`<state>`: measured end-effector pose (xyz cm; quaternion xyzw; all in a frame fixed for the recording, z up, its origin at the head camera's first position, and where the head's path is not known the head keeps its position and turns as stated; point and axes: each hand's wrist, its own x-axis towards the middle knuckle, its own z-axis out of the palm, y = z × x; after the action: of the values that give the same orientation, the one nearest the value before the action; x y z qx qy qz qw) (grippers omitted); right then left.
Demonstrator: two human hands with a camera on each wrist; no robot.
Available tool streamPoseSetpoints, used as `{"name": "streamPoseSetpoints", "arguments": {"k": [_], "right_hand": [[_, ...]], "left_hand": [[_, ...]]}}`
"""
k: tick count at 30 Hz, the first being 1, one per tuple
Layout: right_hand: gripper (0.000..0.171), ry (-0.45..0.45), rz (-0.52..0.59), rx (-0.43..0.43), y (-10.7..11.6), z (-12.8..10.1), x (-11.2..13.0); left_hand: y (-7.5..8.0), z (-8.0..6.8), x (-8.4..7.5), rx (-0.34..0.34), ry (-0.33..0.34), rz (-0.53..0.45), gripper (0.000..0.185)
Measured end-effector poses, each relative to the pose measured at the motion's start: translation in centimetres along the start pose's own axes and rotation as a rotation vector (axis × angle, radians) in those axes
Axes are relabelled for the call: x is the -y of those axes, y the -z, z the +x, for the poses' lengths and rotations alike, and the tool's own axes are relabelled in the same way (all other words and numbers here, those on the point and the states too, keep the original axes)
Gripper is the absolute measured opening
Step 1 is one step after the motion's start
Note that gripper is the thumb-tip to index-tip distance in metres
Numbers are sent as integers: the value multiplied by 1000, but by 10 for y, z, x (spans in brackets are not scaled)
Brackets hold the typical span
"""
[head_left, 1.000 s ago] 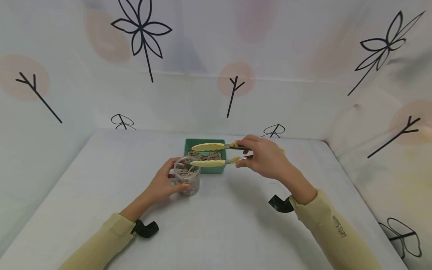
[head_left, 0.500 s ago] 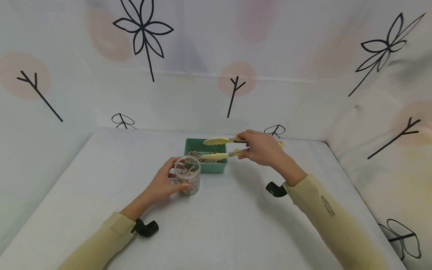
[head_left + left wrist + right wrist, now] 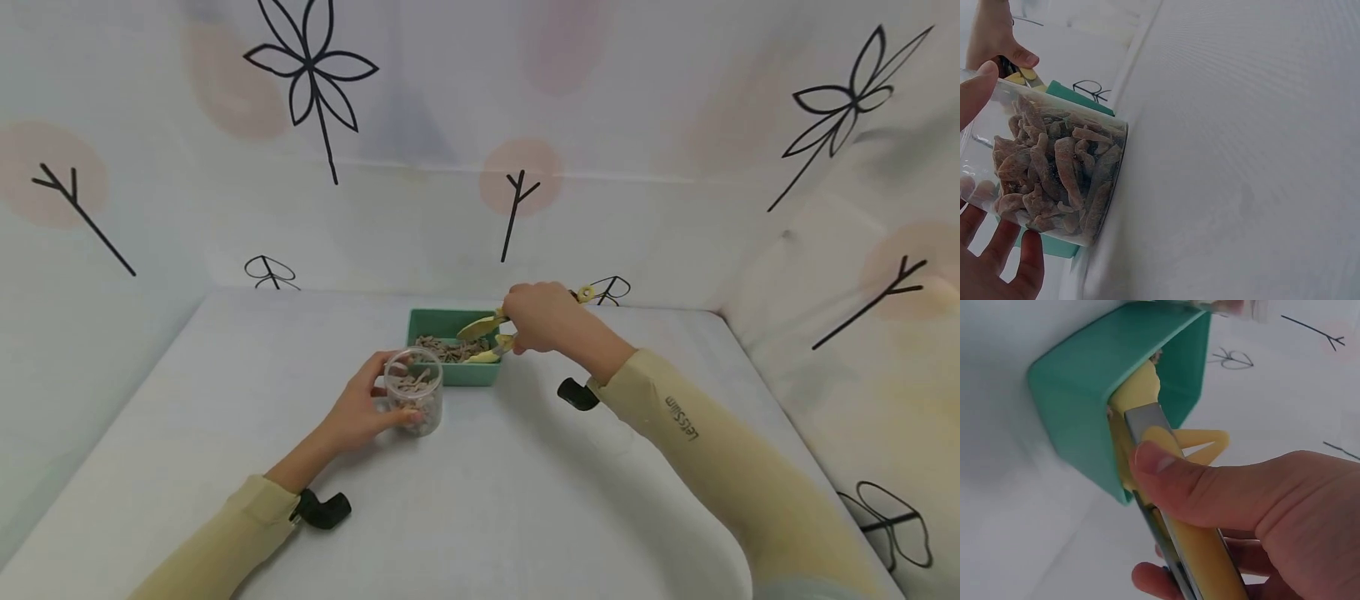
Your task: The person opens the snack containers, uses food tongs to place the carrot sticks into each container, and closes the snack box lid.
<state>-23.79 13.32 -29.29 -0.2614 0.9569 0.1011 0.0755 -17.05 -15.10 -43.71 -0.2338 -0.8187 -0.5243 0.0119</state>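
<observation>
Clear jar [image 3: 415, 402]: just before green tray [image 3: 453, 372], largely filled with brown strips, left hand [image 3: 358, 410] curled around it. Right hand [image 3: 542, 317] squeezes yellow tongs [image 3: 483, 333], tips dipped in tray; strips remain there.

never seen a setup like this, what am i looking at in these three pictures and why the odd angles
There is no machine here: a person works with two bare hands and wears three cameras. The wide picture comes from the head, looking down at a white table. The other two come from cameras strapped to the wrists, the black lumps at the sleeves, so they look tilted and very close.

The left hand holds a clear jar partly filled with brownish strips. The left wrist view shows that jar right up close.

The right hand grips yellow tongs, their tips down in a green tray of the same strips. The right wrist view shows the tongs entering the tray.
</observation>
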Motion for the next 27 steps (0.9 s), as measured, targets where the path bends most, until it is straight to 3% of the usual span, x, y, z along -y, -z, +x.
{"name": "streamPoseSetpoints", "arguments": {"k": [9, 19, 27], "right_hand": [[45, -8, 53, 17, -14, 6, 6], [40, 23, 87, -163, -39, 11, 3], [41, -16, 191, -214, -50, 8, -5]], "left_hand": [[0, -1, 1, 0, 4, 1, 82], [0, 1, 0, 0, 8, -8, 81], [0, 0, 0, 3, 10, 0, 81]]}}
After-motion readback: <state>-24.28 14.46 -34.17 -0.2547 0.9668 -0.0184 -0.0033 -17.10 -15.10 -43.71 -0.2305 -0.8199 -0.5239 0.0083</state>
